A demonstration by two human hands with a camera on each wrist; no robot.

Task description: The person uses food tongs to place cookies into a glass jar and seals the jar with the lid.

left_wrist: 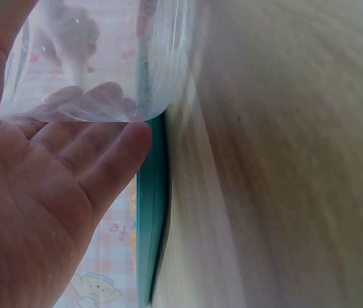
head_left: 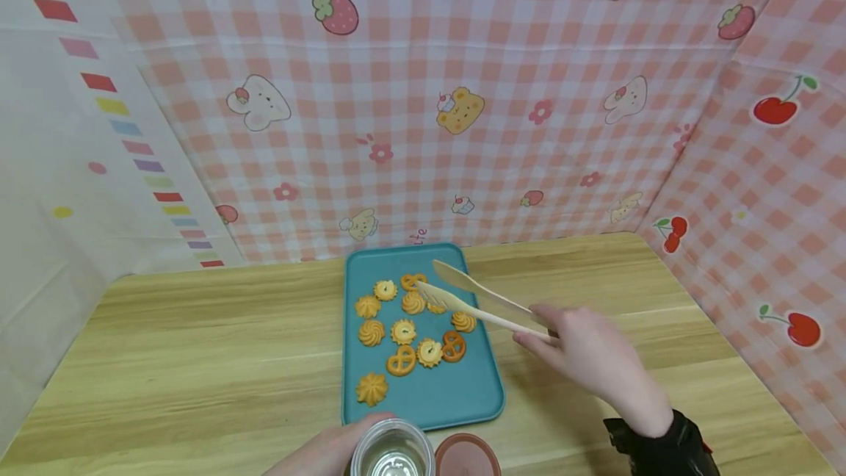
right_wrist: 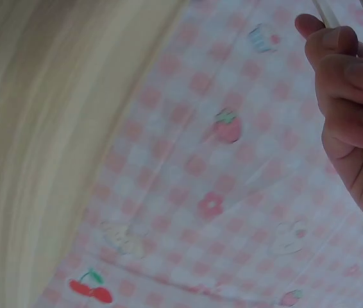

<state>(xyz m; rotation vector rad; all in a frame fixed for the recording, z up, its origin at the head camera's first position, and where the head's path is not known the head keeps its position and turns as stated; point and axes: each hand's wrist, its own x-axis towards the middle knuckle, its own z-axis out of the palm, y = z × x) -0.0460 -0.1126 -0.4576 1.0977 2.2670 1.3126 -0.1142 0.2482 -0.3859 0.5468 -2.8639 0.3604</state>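
Note:
My right hand [head_left: 595, 355] grips a pair of pale tongs [head_left: 497, 319], whose fork-like and spoon-like ends stand apart above the upper right of a teal tray [head_left: 456, 399]. Nothing sits between those ends. Several cookies lie on the tray, among them a star-shaped cookie [head_left: 372, 388], a swirl cookie [head_left: 371, 333] and a darker pretzel [head_left: 454, 346]. At the tray's front edge, my left hand [head_left: 327, 452] holds a clear jar [left_wrist: 79, 58] from its left side. In the left wrist view its fingers curl behind the jar. No cookies show inside.
Right of the jar lies a round reddish-brown lid [head_left: 468, 456], partly cut off by the frame. The wood-grain table [head_left: 218, 358] extends on both sides of the tray. A checked pink cloth [head_left: 396, 94] hangs behind the table and along its right side.

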